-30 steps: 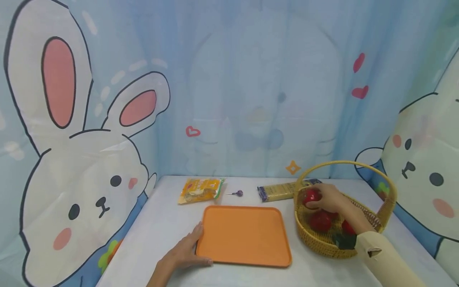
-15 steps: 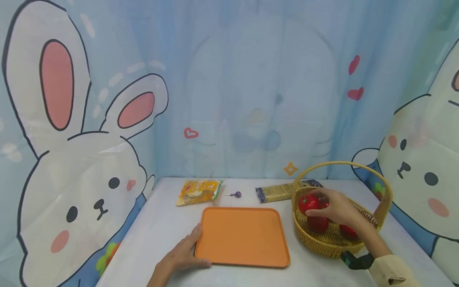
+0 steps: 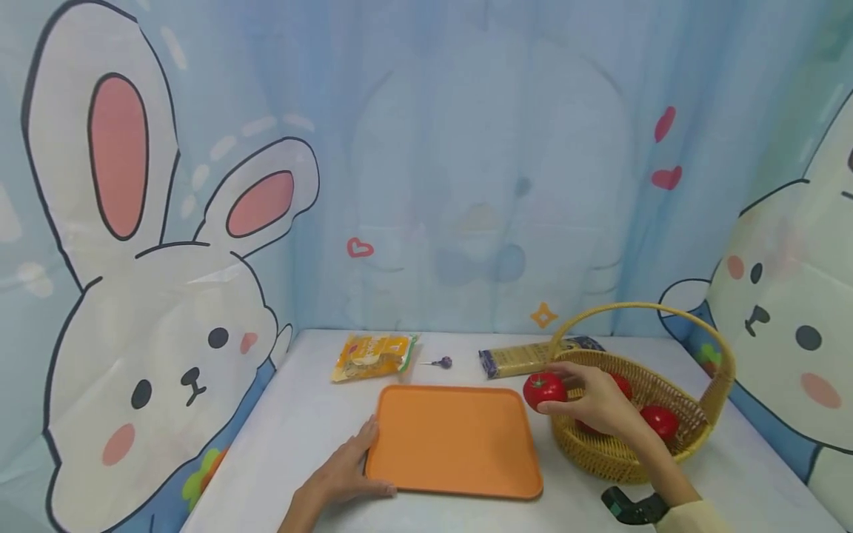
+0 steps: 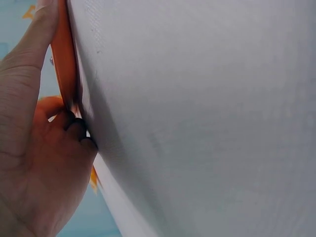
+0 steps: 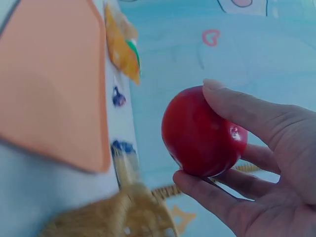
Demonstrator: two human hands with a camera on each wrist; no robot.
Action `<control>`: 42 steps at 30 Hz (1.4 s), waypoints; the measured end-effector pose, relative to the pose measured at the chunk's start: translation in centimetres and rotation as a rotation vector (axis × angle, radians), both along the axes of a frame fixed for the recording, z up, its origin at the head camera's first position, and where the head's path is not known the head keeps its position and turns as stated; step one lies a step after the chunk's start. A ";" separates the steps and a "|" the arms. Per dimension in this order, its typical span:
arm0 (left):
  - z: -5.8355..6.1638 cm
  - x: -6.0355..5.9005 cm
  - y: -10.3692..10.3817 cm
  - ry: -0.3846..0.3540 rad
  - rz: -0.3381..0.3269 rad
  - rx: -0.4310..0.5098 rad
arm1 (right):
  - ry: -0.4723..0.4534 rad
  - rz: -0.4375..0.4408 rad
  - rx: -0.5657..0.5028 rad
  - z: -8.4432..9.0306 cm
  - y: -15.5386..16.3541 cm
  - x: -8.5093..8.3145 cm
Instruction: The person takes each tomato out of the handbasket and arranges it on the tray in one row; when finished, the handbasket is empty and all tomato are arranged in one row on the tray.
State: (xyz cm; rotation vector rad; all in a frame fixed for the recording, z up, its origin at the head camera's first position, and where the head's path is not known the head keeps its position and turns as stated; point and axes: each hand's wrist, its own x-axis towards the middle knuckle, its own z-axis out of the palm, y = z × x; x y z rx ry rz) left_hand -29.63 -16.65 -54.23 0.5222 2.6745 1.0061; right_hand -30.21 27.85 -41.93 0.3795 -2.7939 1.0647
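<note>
My right hand (image 3: pixel 566 389) grips a red tomato (image 3: pixel 543 388) and holds it in the air just left of the wicker basket (image 3: pixel 600 455), over the right edge of the orange tray (image 3: pixel 453 444). The right wrist view shows the tomato (image 5: pixel 202 133) held between thumb and fingers (image 5: pixel 256 118), with the tray (image 5: pixel 49 89) below. My left hand (image 3: pixel 346 474) lies flat on the table (image 3: pixel 300 414) at the tray's near-left corner, its thumb along the front edge. In the left wrist view the left hand (image 4: pixel 34 163) presses against the tray edge (image 4: pixel 64 59).
Two more tomatoes (image 3: pixel 662 420) lie in the basket, which has a tall hoop handle (image 3: pixel 640 307). At the back of the table lie a yellow snack pack (image 3: pixel 373 355), a purple lollipop (image 3: pixel 443 362) and a pasta packet (image 3: pixel 526 357). A cartoon backdrop surrounds the table.
My right hand has lifted a tomato out of the basket and carried it left to the tray's right edge. The left hand has stayed at the tray corner.
</note>
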 end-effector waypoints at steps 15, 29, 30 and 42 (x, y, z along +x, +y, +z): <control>0.3 0.0 0.3 -0.032 0.044 0.010 | -0.093 0.034 -0.291 -3.5 -8.8 -1.8; 0.2 -0.3 0.5 -0.057 0.069 0.038 | -0.183 0.122 -0.453 -8.4 -17.7 -3.5; 0.2 -0.3 0.6 -0.059 0.071 0.040 | -0.186 0.122 -0.460 -8.7 -18.2 -3.5; 0.2 -0.1 0.6 -0.064 0.071 0.055 | -0.222 0.073 -0.463 -10.4 -22.7 -3.0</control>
